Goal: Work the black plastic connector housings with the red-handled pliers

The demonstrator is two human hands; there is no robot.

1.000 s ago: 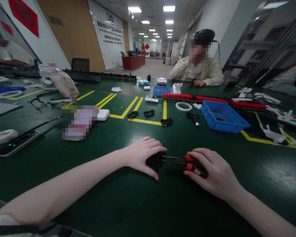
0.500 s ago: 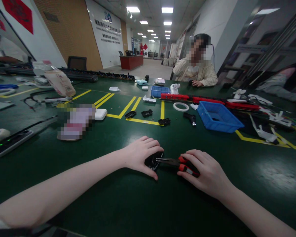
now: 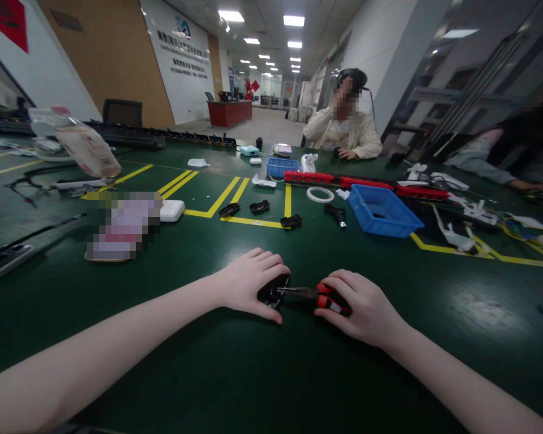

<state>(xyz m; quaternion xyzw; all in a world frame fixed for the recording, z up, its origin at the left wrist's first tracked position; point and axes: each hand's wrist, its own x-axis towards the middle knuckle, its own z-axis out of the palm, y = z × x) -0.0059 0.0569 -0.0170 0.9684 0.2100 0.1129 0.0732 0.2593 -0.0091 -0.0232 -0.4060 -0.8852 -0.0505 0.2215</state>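
On the green tabletop, a small black part (image 3: 270, 293) lies under my left hand (image 3: 250, 286). The thumb and fingers of that hand are closed round its sides, and the palm hides its left portion. My right hand (image 3: 361, 306) is wrapped round the red and black handles of long-nosed pliers (image 3: 301, 293). Their slim jaws point left and their tips touch the top of the black part; I cannot tell whether they grip anything. Beyond my hands lie several similar black parts (image 3: 259, 207) beside yellow tape lines.
At the right stands a blue bin (image 3: 382, 211), with a black tool (image 3: 335, 215) and a white ring (image 3: 320, 194) beside it. A long red strip (image 3: 317, 177) lies behind. A phone (image 3: 122, 226), a white case (image 3: 172, 210) and a bottle (image 3: 88, 147) are at left. A person (image 3: 346, 123) sits opposite.
The whole view has shifted, so most things appear further left. Both my hands keep their hold on the black part and the pliers, with little change between them.
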